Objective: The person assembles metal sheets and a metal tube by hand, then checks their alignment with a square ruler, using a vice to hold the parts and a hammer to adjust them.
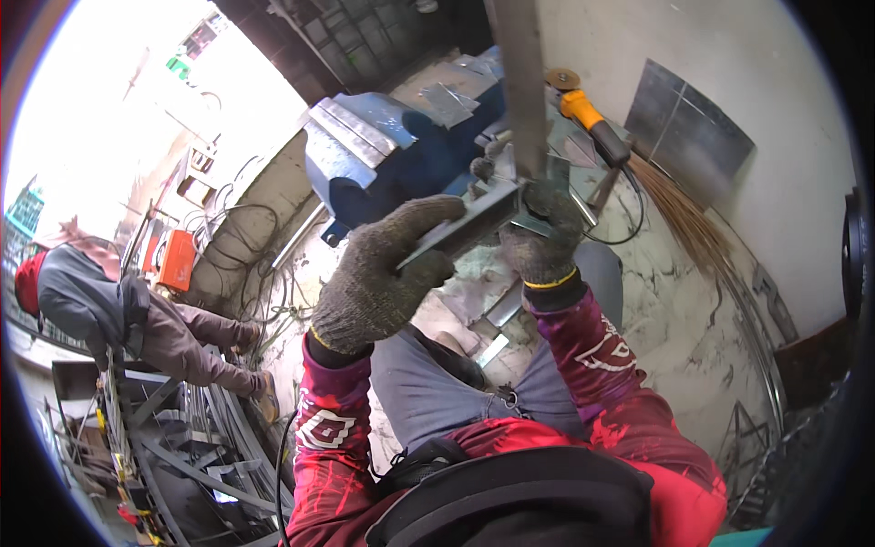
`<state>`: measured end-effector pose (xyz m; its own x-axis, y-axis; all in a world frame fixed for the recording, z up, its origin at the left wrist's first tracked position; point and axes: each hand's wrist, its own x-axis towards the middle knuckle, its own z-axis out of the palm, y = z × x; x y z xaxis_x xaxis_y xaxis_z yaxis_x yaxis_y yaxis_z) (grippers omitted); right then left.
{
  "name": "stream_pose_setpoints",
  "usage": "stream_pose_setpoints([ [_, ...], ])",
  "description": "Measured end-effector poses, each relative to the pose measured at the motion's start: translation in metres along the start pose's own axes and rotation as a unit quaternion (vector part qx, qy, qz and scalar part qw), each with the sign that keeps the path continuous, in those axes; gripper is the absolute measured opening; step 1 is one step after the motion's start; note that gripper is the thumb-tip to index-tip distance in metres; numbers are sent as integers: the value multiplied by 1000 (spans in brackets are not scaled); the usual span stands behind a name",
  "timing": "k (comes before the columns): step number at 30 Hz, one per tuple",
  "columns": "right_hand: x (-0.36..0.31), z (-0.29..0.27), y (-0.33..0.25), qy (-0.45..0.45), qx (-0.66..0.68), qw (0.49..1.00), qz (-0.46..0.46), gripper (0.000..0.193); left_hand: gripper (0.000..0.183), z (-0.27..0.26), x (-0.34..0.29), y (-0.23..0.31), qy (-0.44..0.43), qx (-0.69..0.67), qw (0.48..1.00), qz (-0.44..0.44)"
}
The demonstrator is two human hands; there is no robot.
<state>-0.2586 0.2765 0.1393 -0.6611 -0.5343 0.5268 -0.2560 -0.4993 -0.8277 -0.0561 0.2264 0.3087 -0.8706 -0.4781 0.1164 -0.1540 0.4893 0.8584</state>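
Together, both gloved hands clamped a steel bar point(474, 219) before the blue vise point(383, 150). Left hand point(383, 273) steadied its length; right hand point(545, 239) pinched the end, fingers closed.

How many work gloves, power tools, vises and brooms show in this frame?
Work gloves: 2, left hand and right hand, both on a metal bar
Angle grinder: 1
Blue vise: 1
Straw broom: 1
Total: 5
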Motion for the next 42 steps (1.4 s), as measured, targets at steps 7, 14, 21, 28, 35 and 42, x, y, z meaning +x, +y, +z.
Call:
stream_pose_setpoints([
  [7,12,8,-19,42,140,988,51,43,45,0,8,-21,-19,58,998,-12],
  [14,16,7,-36,24,396,910,122,59,56,10,7,-48,-2,137,980,145],
  [21,18,4,-38,32,362,922,135,56,43,22,19,-56,-53,57,997,-7],
  [28,16,1,-37,61,407,902,129,60,35,29,12,-48,-18,81,996,13],
  [35,19,-1,-47,40,426,893,139,65,39,39,20,-33,16,169,983,71],
  [42,18,-3,-46,46,215,975,10,38,43,32,28,-41,0,208,973,102],
])
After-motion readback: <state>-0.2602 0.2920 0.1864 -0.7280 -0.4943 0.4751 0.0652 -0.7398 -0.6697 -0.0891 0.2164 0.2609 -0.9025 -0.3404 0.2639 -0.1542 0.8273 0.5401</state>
